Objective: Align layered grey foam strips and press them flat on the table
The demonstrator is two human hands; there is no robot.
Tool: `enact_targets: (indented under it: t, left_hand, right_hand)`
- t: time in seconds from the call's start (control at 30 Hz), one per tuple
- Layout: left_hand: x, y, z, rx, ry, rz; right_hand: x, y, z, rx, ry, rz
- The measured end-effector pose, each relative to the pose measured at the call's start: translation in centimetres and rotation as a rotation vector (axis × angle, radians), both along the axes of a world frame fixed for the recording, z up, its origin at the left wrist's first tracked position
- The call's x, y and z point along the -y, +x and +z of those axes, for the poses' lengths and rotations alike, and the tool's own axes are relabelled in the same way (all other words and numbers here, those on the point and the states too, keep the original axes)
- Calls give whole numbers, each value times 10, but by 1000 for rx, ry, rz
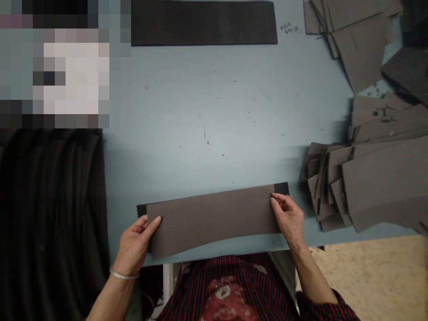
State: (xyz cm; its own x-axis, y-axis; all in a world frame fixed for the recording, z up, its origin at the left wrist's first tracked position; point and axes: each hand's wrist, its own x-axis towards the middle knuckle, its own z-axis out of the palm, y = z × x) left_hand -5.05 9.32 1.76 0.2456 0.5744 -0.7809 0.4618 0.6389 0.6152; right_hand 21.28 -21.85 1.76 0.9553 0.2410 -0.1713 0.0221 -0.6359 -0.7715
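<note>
A long grey-brown panel lies near the table's front edge, over a black piece whose ends stick out at both sides. My left hand pinches the panel's left end between thumb and fingers, with a bracelet at the wrist. At the right end, my right hand has thumb and fingertips closed on the panel near its upper corner. The panel's lower edge curves inward.
A dark strip lies at the far side of the blue-green table. Loose piles of grey-brown pieces cover the right side. Stacked black sheets stand at the left. Part of the upper left is pixelated.
</note>
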Motion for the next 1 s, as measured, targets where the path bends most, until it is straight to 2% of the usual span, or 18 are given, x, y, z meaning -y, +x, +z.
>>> enact_targets:
  t: [0.27, 0.5, 0.77, 0.87, 1.0]
  left_hand:
    - [0, -4, -6, 39, 61, -3]
    - [-5, -8, -4, -78, 143, 71]
    - [-10, -11, -7, -81, 137, 8]
    - [-10, -10, 2, -54, 156, 4]
    - [-6, -12, 29, -22, 172, -6]
  right_hand:
    - [1, 0, -2, 15, -57, -18]
    - [1, 0, -1, -4, -67, -46]
    - [-7, -1, 10, -19, -203, -77]
    - [-8, 0, 9, -24, -213, -80]
    - [-7, 1, 7, -40, -214, -101]
